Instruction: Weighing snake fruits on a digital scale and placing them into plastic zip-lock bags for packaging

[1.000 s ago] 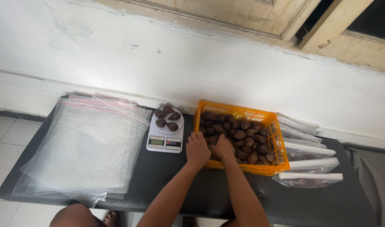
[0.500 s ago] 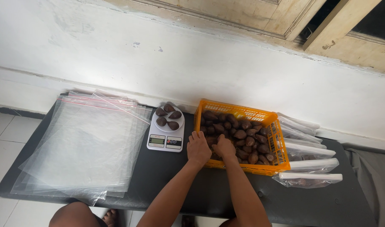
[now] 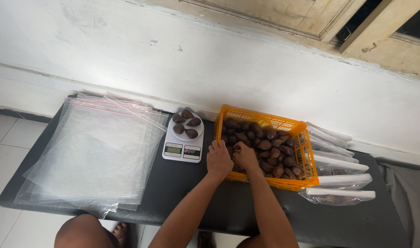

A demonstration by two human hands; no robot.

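Four brown scaly fruits (image 3: 186, 124) sit on one white kitchen scale (image 3: 183, 142); one orange crate (image 3: 265, 123) holds too many to count; two hands (image 3: 219, 160) reach in

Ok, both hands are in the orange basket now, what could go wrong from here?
1. The four brown fruits lie loose on the small scale; adding more could roll one off.
2. The orange basket sits close to the bench's front edge; the left hand and right hand digging could nudge it forward.
3. The clear bags overhang the bench and could slide off.
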